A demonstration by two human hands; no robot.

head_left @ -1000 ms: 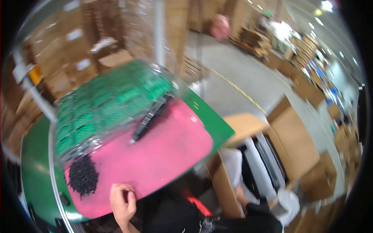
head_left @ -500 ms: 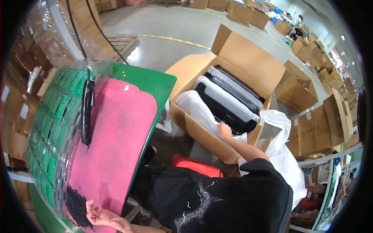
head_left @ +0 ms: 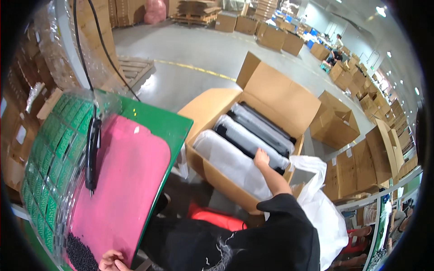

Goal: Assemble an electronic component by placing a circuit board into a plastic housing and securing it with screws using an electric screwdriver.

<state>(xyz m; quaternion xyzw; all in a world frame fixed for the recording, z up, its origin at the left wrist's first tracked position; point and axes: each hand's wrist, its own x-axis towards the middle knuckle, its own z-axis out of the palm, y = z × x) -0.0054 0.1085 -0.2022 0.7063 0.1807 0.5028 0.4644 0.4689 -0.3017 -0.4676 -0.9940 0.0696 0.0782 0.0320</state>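
My right hand (head_left: pixel 261 158) reaches into an open cardboard box (head_left: pixel 221 185), its fingers closed at the black part (head_left: pixel 242 143) beside a white wrapping sheet (head_left: pixel 228 158); what they hold is hidden. Behind it, more black parts with whitish wrapping stand in a row. On the left, my left hand (head_left: pixel 112 261) hovers or rests at the near edge of a pink mat (head_left: pixel 122 180), fingers loosely bent and apart, holding nothing visible. Next to it lies a pile of small black pieces (head_left: pixel 82 254). A black electric screwdriver (head_left: pixel 93 153) hangs on a cord over the mat.
Green perforated boards (head_left: pixel 49 167) in clear plastic line the left of the green table (head_left: pixel 158 115). White plastic bagging (head_left: pixel 318 217) hangs right of the box, and a red stool (head_left: pixel 217 219) stands below it. More cartons (head_left: pixel 334 119) stand on the floor to the right.
My right hand has moved from the front of the box back toward the black part. The white sheet now lies flatter across the front. My left hand sits lower in view as the view tilts up.
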